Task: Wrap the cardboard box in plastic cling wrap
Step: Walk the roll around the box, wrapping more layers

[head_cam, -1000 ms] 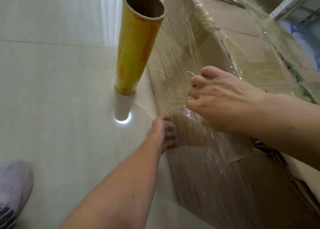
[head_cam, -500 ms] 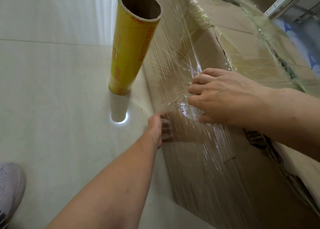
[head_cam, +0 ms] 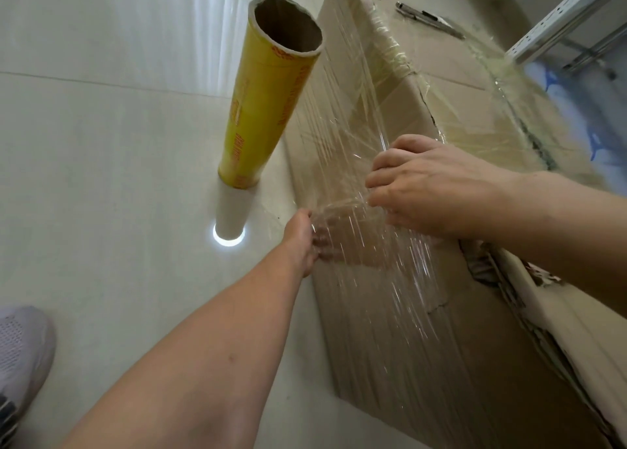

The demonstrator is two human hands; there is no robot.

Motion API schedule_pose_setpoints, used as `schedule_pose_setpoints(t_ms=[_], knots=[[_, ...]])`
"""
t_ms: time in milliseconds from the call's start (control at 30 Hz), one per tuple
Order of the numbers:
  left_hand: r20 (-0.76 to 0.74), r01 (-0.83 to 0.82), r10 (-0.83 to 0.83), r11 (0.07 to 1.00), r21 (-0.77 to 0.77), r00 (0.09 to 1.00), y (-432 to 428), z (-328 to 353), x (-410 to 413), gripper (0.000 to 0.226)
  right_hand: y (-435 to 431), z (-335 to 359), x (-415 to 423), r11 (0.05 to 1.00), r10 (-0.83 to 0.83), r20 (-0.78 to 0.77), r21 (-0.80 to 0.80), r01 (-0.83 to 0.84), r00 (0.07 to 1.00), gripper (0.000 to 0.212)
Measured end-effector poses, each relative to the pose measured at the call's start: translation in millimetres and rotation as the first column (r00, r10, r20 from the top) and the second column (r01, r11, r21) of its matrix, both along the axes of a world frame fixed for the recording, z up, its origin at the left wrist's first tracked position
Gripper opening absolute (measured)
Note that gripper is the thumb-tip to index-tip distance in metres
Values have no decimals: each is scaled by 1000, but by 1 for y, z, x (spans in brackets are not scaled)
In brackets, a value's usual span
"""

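A large brown cardboard box (head_cam: 454, 329) stands on the floor, its side and top partly covered with clear cling wrap (head_cam: 342, 136). The yellow cling-wrap roll (head_cam: 264, 109) stands upright on the floor just left of the box, with a sheet of film stretching from it across the box's side. My left hand (head_cam: 305, 241) is low on the box's side, with its fingers under the film. My right hand (head_cam: 431, 183) is higher, at the box's upper edge, fingers curled and pinching the film.
A pale glossy tiled floor (head_cam: 101, 163) fills the left. My shoe (head_cam: 20, 353) is at the lower left. A knife or cutter (head_cam: 427, 19) lies on the box top at the far end. A white metal shelf frame (head_cam: 570, 17) is at the top right.
Both hands have stayed on the film at the box's side, the left hand shifting slightly along the side. The view has moved a little; the roll stays upright.
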State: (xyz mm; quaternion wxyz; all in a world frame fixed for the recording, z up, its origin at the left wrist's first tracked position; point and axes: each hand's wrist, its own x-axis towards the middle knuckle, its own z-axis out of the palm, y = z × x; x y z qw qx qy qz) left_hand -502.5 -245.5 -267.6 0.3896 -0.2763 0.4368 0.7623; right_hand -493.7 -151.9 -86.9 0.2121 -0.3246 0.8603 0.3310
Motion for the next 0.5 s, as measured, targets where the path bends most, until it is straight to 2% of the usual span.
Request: schedule_pose_setpoints(t_ms=[300,500], knots=[[20,22,-22,1000,2,1000,-1,10,-4,40,4,0,-8,998,-40,-9,47,41,999,21],[50,-6,5,1000,18,999,-5,15,-4,40,5,1,-9,998,-55,-20,18,56,998,27]])
